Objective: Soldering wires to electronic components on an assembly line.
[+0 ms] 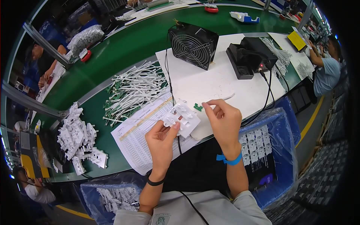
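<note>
My left hand [162,140] pinches a white plastic moulded panel [180,117] by its lower left corner, holding it over the table edge. My right hand [224,119] is beside the panel's right side, fingers curled around a thin white cable [224,97] that carries a small green circuit board [198,107] at its end. The board hangs just above the panel's upper right corner. A black band sits on my left wrist and a blue one on my right.
A pile of white cables with green boards [133,90] lies at centre left, on a printed sheet [140,135]. White plastic panels [77,137] are heaped at left. A black fan [193,44] and black device [249,56] stand behind. Blue bags of parts [277,142] flank my lap. Other people work around.
</note>
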Demonstrator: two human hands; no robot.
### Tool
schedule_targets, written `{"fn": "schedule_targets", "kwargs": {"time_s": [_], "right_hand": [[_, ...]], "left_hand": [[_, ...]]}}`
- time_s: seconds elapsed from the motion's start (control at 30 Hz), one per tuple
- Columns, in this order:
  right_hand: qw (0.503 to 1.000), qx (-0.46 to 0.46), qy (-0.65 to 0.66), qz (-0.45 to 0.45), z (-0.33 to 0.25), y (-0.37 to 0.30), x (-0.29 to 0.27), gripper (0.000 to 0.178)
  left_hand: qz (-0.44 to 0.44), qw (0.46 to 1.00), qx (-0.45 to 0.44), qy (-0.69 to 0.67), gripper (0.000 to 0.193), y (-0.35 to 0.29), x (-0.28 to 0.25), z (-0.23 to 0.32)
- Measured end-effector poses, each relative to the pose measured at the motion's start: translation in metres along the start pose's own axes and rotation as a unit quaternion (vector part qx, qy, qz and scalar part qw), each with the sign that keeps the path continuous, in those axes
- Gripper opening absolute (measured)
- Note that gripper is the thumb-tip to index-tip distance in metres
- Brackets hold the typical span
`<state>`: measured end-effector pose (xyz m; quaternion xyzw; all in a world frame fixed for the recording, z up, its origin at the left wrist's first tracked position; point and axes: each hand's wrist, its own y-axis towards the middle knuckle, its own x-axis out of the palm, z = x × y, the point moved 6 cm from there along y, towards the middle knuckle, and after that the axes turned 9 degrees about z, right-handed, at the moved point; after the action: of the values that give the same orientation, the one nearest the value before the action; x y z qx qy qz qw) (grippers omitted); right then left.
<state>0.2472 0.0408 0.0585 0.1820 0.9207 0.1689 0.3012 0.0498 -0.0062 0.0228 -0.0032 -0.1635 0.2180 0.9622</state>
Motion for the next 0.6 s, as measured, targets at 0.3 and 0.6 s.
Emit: {"fn": "schedule_targets", "kwargs": {"time_s": [0.3, 0.6], "right_hand": [[0.973, -0.177, 0.144, 0.038, -0.064, -0.007, -0.013, 0.033], [0.962, -0.243, 0.11, 0.067, -0.075, -0.009, -0.007, 0.025]], "left_hand": [[0.0, 0.986, 0.131, 0.106, 0.028, -0.012, 0.004, 0.015], [0.014, 0.966, 0.2, 0.165, 0.029, -0.017, 0.005, 0.02]]}}
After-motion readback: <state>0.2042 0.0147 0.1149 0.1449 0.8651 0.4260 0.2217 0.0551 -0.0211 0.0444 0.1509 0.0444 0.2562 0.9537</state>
